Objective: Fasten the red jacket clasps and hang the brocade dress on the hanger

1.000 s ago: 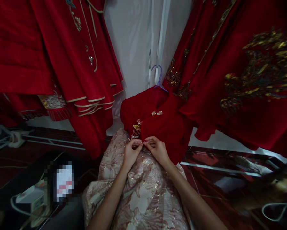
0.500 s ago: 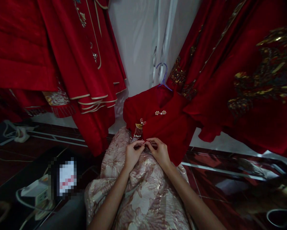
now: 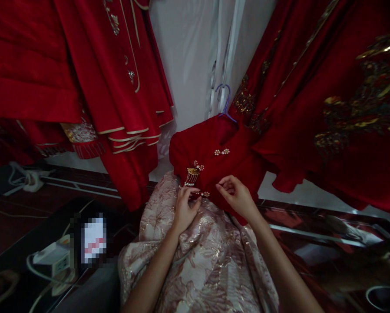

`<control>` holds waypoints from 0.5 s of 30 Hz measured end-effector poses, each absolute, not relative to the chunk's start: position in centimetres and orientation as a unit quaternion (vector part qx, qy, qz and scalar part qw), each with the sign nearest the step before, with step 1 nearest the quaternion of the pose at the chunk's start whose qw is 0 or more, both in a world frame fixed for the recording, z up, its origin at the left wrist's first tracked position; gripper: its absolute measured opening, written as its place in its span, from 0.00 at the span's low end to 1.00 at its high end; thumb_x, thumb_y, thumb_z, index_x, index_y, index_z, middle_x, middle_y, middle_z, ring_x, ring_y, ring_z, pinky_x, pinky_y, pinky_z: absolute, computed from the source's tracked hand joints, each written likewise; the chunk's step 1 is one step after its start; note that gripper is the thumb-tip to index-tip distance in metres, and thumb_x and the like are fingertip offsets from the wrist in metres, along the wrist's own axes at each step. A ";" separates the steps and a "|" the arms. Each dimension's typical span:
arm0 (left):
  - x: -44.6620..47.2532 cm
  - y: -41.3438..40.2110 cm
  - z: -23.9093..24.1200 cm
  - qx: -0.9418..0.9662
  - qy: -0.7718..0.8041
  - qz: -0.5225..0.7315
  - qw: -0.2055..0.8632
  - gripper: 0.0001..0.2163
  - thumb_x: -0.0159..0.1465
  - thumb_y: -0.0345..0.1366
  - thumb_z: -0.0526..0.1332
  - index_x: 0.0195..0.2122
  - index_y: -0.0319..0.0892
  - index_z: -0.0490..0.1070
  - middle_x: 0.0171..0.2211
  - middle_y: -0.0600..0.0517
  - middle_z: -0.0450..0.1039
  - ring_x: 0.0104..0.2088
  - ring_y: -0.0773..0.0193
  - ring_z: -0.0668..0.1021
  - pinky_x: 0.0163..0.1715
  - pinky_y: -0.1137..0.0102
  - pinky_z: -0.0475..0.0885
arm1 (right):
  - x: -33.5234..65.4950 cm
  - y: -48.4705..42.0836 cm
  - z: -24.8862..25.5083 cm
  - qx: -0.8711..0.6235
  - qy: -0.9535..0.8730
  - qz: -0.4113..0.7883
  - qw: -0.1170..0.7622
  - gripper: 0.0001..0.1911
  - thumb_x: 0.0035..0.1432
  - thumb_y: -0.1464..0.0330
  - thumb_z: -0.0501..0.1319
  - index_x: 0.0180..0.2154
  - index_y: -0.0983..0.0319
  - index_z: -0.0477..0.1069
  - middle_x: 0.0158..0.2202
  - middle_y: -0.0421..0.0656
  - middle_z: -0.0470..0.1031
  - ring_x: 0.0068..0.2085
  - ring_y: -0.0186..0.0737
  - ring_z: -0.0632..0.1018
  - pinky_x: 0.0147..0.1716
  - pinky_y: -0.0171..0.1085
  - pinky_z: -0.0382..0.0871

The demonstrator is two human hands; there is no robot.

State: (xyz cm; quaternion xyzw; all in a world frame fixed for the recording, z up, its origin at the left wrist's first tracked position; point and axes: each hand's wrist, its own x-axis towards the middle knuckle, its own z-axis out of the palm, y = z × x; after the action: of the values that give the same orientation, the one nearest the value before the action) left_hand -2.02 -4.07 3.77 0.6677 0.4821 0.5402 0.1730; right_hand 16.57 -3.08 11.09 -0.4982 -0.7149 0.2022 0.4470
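Note:
A red short-sleeved top (image 3: 195, 139) with beaded trim hangs from a purple hanger (image 3: 226, 104). My left hand (image 3: 186, 211) rests at its lower edge, thumb and forefinger apart beside a pearl flower fastener (image 3: 203, 194). Just above that hand hangs a gold fan-shaped ornament with bead tassels (image 3: 193, 174), below a second pearl flower piece (image 3: 198, 166). Another pearl fastener (image 3: 221, 152) lies higher on the chest. My right hand (image 3: 236, 195) is in front of the top, to the right of the lower fastener, its fingers pinched; anything between them is too small to see.
Pale pink brocade fabric (image 3: 211, 256) spreads under my forearms. Red garments with pale piping (image 3: 117, 95) hang at left; red ones with gold embroidery (image 3: 367, 100) hang at right. A white power strip (image 3: 56, 256) with cables lies lower left, beside a blurred-out screen (image 3: 94, 241).
My right hand has left the lower pearl fastener and moved right and slightly up. My left hand stays near it, its thumb and forefinger now apart. The view has shifted slightly.

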 end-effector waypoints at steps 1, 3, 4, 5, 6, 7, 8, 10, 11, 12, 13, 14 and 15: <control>-2.0 -4.2 3.8 0.682 0.482 0.526 0.162 0.10 0.60 0.33 0.58 0.44 0.46 0.69 0.41 0.49 0.66 0.43 0.62 0.70 0.44 0.66 0.67 | 16.9 -3.0 11.0 -0.489 -0.725 0.237 0.423 0.10 0.55 0.62 0.59 0.35 0.62 0.68 0.31 0.42 0.71 0.30 0.34 0.74 0.30 0.33 0.70; -1.9 -4.2 3.8 0.698 0.488 0.504 0.142 0.11 0.61 0.35 0.57 0.45 0.47 0.70 0.41 0.49 0.66 0.45 0.61 0.70 0.47 0.63 0.66 | 17.2 -2.8 10.2 -0.468 -0.742 0.291 0.383 0.11 0.54 0.62 0.60 0.37 0.62 0.69 0.31 0.42 0.73 0.32 0.34 0.75 0.31 0.34 0.71; -1.9 -4.2 3.7 0.701 0.491 0.499 0.137 0.10 0.61 0.36 0.57 0.44 0.47 0.71 0.40 0.48 0.66 0.45 0.60 0.70 0.47 0.62 0.66 | 17.1 -2.6 9.6 -0.459 -0.745 0.308 0.373 0.11 0.54 0.62 0.60 0.38 0.62 0.69 0.31 0.42 0.74 0.33 0.35 0.76 0.32 0.34 0.72; -1.9 -4.1 3.6 0.702 0.492 0.497 0.135 0.10 0.61 0.36 0.57 0.43 0.47 0.71 0.40 0.48 0.66 0.44 0.60 0.70 0.47 0.62 0.66 | 16.9 -2.4 8.9 -0.452 -0.745 0.319 0.372 0.11 0.54 0.63 0.60 0.38 0.62 0.70 0.32 0.43 0.75 0.33 0.35 0.76 0.33 0.35 0.72; -1.9 -4.0 3.5 0.700 0.492 0.498 0.137 0.09 0.62 0.36 0.57 0.42 0.46 0.71 0.40 0.48 0.66 0.44 0.60 0.70 0.46 0.63 0.67 | 16.6 -2.1 8.2 -0.447 -0.743 0.326 0.377 0.11 0.54 0.64 0.60 0.39 0.62 0.70 0.32 0.43 0.75 0.34 0.35 0.76 0.34 0.35 0.72; -1.9 -3.9 3.5 0.698 0.492 0.501 0.140 0.08 0.62 0.37 0.57 0.41 0.45 0.72 0.39 0.48 0.66 0.43 0.60 0.70 0.46 0.63 0.67 | 16.2 -1.9 7.5 -0.443 -0.738 0.331 0.386 0.11 0.54 0.64 0.60 0.38 0.62 0.70 0.33 0.43 0.75 0.34 0.35 0.76 0.35 0.35 0.73; -1.9 -3.8 3.5 0.695 0.491 0.505 0.143 0.07 0.62 0.37 0.57 0.39 0.45 0.72 0.39 0.48 0.66 0.43 0.60 0.70 0.45 0.64 0.68 | 15.8 -1.7 6.9 -0.441 -0.734 0.334 0.395 0.10 0.53 0.65 0.60 0.38 0.62 0.70 0.33 0.43 0.75 0.35 0.35 0.77 0.36 0.36 0.73; -1.8 -3.7 3.5 0.693 0.488 0.511 0.144 0.06 0.62 0.38 0.57 0.37 0.44 0.72 0.37 0.49 0.66 0.41 0.61 0.71 0.43 0.65 0.68 | 15.1 -1.4 6.0 -0.442 -0.724 0.332 0.413 0.09 0.52 0.66 0.61 0.37 0.62 0.70 0.34 0.43 0.75 0.35 0.34 0.76 0.38 0.36 0.73; -1.7 -3.7 3.5 0.693 0.486 0.513 0.144 0.06 0.62 0.37 0.57 0.36 0.43 0.71 0.37 0.49 0.67 0.41 0.62 0.71 0.42 0.66 0.68 | 14.9 -1.3 5.6 -0.444 -0.718 0.332 0.420 0.09 0.52 0.66 0.61 0.36 0.63 0.70 0.34 0.43 0.75 0.35 0.34 0.76 0.38 0.36 0.73; -1.7 -3.7 3.5 0.693 0.483 0.514 0.145 0.06 0.62 0.37 0.57 0.35 0.43 0.71 0.36 0.49 0.67 0.40 0.62 0.71 0.42 0.66 0.68 | 14.7 -1.2 5.4 -0.445 -0.713 0.336 0.425 0.09 0.51 0.67 0.62 0.36 0.63 0.70 0.33 0.42 0.75 0.35 0.34 0.76 0.38 0.36 0.73; -1.6 -3.8 3.6 0.694 0.481 0.515 0.148 0.06 0.62 0.37 0.56 0.35 0.43 0.71 0.36 0.49 0.68 0.39 0.63 0.72 0.41 0.67 0.68 | 14.6 -1.2 5.2 -0.444 -0.708 0.343 0.429 0.09 0.51 0.67 0.62 0.36 0.63 0.70 0.33 0.42 0.75 0.35 0.34 0.76 0.38 0.36 0.73; -1.5 -3.8 3.6 0.693 0.480 0.516 0.153 0.06 0.63 0.37 0.56 0.35 0.42 0.70 0.35 0.50 0.69 0.39 0.63 0.72 0.41 0.67 0.68 | 14.5 -1.2 5.0 -0.440 -0.703 0.353 0.433 0.10 0.50 0.67 0.62 0.36 0.63 0.70 0.34 0.42 0.75 0.35 0.34 0.76 0.38 0.36 0.73; -1.5 -3.9 3.6 0.691 0.479 0.518 0.158 0.06 0.63 0.36 0.55 0.35 0.42 0.70 0.35 0.50 0.69 0.38 0.64 0.72 0.41 0.67 0.68 | 14.5 -1.2 4.9 -0.435 -0.700 0.362 0.435 0.10 0.50 0.68 0.62 0.37 0.63 0.70 0.34 0.42 0.75 0.36 0.34 0.76 0.39 0.36 0.73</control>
State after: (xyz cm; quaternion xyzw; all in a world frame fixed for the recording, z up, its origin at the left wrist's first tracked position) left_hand -1.49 -3.85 3.58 0.6911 0.4788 0.5178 0.1580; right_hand 14.49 -1.19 4.95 -0.4353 -0.6997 0.3624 0.4354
